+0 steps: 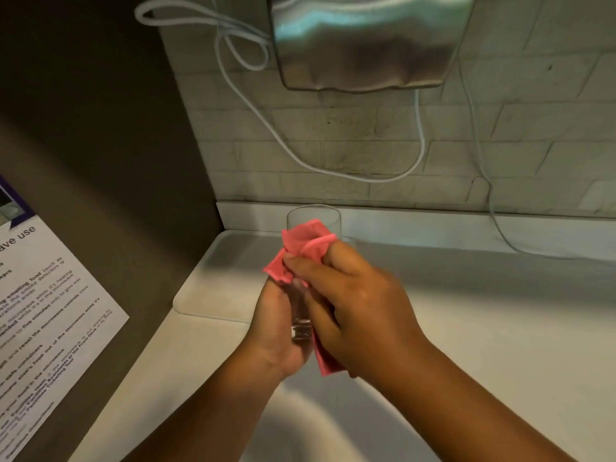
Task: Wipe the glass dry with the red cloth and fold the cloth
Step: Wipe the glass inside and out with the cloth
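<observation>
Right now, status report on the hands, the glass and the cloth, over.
Left hand grip shut on clear drinking glass, tilted away. Right hand grip shut on red cloth, bunched into the glass mouth. Cloth not yet folded. Nothing in the way.

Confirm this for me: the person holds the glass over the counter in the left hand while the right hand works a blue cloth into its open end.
Not quite: the cloth is red, not blue. The head view shows it stuffed into the open end of the glass. The rest holds: the left hand grips the glass over the counter, and the right hand works the cloth.
</observation>
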`<state>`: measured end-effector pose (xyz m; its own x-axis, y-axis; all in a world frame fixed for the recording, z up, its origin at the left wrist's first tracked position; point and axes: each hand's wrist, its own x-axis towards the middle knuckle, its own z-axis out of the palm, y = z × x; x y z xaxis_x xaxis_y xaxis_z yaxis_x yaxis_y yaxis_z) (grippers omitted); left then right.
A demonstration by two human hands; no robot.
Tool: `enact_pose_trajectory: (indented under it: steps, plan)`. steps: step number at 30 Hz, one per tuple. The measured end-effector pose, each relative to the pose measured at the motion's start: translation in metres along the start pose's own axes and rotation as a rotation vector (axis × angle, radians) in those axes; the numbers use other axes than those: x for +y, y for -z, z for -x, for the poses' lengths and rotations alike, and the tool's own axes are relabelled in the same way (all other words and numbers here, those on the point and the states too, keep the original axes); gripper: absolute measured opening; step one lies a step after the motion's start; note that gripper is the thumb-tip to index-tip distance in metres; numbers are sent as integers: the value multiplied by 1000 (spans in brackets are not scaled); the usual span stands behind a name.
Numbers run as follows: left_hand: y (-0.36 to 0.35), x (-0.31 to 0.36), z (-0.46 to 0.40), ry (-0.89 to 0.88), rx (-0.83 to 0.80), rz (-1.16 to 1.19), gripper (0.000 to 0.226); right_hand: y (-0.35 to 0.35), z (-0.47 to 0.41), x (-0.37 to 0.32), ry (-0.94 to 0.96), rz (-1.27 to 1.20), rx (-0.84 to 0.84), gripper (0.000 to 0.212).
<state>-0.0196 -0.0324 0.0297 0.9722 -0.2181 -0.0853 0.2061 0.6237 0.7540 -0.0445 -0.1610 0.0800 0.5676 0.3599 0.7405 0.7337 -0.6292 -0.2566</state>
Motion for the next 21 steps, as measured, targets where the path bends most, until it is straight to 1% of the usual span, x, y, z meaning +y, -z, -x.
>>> enact_pose_trajectory:
  steps: [2, 5, 6, 8, 10, 12, 13, 15, 16, 19, 21]
  plan:
    - [-3, -2, 3, -3, -9, -12, 45, -1, -9, 11, -102, -117, 53, 37]
    - [-10, -4, 7, 21, 4, -41, 69, -4, -21, 34, -279, -231, 258, 38]
    - [-12, -4, 7, 16, 9, -39, 72, -6, -24, 39, -322, -260, 313, 37]
    - [-11, -1, 6, -7, 30, -12, 70, -12, -23, 42, -374, -344, 341, 35]
    - [-8, 3, 4, -24, 81, 19, 71, -18, -14, 35, -391, -414, 308, 34]
    - [-4, 5, 2, -37, 112, 27, 69, -19, -3, 25, -349, -418, 254, 35]
    - [-2, 4, 1, -40, 110, 20, 63, -17, 2, 20, -302, -394, 211, 35]
    - [1, 3, 0, -48, 74, 18, 48, -13, 6, 11, -187, -288, 101, 35]
    - [1, 2, 0, -50, 56, 23, 45, -11, 6, 8, -130, -219, 65, 35]
    - [-1, -2, 0, -52, 11, 28, 44, -5, -5, 6, -23, -72, 56, 35]
    - [-6, -6, 3, -22, -13, 16, 46, -2, -18, 13, -48, -50, 101, 35]
